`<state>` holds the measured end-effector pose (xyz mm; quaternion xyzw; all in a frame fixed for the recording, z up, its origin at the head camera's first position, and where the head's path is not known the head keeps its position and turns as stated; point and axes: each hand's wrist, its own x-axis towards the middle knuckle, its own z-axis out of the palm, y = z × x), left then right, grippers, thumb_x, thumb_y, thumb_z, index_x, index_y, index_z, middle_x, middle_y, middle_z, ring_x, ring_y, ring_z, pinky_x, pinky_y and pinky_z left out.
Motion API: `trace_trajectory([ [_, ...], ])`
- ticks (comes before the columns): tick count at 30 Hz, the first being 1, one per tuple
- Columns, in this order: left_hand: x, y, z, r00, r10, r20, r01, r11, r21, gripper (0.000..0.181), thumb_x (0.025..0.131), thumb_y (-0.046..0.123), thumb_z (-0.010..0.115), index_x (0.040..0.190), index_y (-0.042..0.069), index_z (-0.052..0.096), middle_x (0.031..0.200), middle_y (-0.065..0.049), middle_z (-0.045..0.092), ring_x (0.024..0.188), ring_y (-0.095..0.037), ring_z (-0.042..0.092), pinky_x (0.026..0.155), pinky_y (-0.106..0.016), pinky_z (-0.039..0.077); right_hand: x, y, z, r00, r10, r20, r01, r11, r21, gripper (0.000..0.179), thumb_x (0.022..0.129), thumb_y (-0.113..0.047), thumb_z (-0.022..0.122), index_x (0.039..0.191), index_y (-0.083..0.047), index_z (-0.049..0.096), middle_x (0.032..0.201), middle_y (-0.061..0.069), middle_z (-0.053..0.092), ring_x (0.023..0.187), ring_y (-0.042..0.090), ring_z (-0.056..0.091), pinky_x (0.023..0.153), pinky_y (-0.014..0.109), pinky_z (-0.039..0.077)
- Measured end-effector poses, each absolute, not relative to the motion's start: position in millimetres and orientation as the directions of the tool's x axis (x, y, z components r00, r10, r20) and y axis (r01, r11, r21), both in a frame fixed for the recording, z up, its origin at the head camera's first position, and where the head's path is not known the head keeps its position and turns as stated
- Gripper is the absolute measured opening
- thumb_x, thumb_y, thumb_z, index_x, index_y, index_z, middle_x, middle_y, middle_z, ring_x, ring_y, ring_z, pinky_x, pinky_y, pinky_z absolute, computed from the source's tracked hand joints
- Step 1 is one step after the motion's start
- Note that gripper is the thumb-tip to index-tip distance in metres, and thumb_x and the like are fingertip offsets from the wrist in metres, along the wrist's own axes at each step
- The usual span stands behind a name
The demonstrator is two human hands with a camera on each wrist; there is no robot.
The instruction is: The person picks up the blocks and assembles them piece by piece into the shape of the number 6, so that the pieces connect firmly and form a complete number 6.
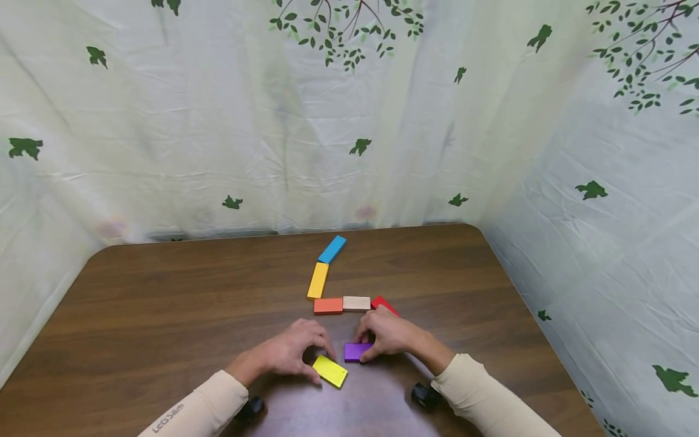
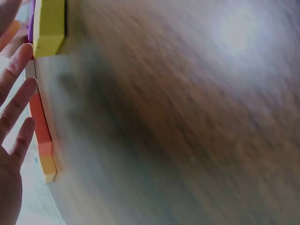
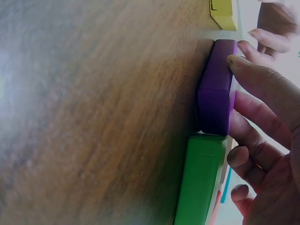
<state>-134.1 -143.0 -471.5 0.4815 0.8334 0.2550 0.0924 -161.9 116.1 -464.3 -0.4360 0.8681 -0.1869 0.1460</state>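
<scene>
My right hand (image 1: 390, 332) pinches a purple rectangular block (image 1: 354, 352) lying flat on the table, thumb on the near side and fingers beyond. A green block (image 3: 201, 173) abuts the purple one in the right wrist view; in the head view the hand covers it. To the left, a bright yellow block (image 1: 330, 372) lies at an angle, apart from the purple one. My left hand (image 1: 289, 352) is beside the yellow block, its thumb and fingers spread loosely around its left end; the fingers look fairly straight in the left wrist view. Whether they touch it is unclear.
Beyond the hands runs a bent line of blocks: red (image 1: 386, 303), beige (image 1: 357, 303), orange-red (image 1: 328, 306), amber (image 1: 318, 280) and blue (image 1: 332, 249). They lie on a brown wooden table (image 1: 164, 303). A leaf-printed white curtain (image 1: 191, 121) hangs behind its far edge.
</scene>
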Motion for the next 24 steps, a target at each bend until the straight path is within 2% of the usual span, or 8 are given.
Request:
trace_trajectory([
  [4,-134.3,-145.9,-474.1,-0.539,0.841,0.054,0.740,0.442,0.507,0.037,0.073,0.041,0.082,0.104,0.024,0.072,0.101,0.014,0.062,0.096,-0.005,0.050,0.089,-0.035,0.036,-161.6,116.2,-463.6,-0.581,-0.809,-0.090,-0.699,0.553,-0.453,0.024,0.071,-0.031,0.085,0.090,-0.018,0.077,0.076,-0.014,0.062,0.073,-0.001,0.054,0.072,0.018,0.033],
  [9,-133.6,-144.2,-477.1,-0.523,0.852,0.032,0.764,0.452,0.461,0.035,0.075,0.043,0.080,0.103,0.023,0.073,0.100,0.016,0.063,0.094,-0.004,0.049,0.086,-0.033,0.037,-161.7,115.4,-463.7,-0.576,-0.813,-0.081,-0.702,0.543,-0.461,0.024,0.071,-0.030,0.085,0.090,-0.016,0.077,0.077,-0.011,0.064,0.073,0.002,0.056,0.071,0.016,0.035],
  [16,-132.9,-141.8,-479.8,-0.533,0.846,0.014,0.756,0.469,0.457,0.023,0.078,0.036,0.079,0.098,0.025,0.075,0.093,0.020,0.063,0.093,-0.003,0.048,0.085,-0.032,0.035,-162.1,115.6,-464.6,-0.570,-0.818,-0.078,-0.699,0.532,-0.477,0.023,0.070,-0.028,0.085,0.089,-0.016,0.077,0.076,-0.012,0.063,0.072,0.003,0.057,0.068,0.014,0.036],
  [24,-134.4,-143.4,-479.6,-0.547,0.837,0.012,0.747,0.482,0.457,0.022,0.079,0.032,0.079,0.098,0.024,0.075,0.091,0.020,0.064,0.092,-0.003,0.049,0.084,-0.032,0.035,-163.6,116.5,-467.0,-0.565,-0.823,-0.063,-0.695,0.516,-0.501,0.023,0.071,-0.026,0.085,0.089,-0.015,0.077,0.076,-0.011,0.063,0.071,0.003,0.058,0.066,0.013,0.038],
])
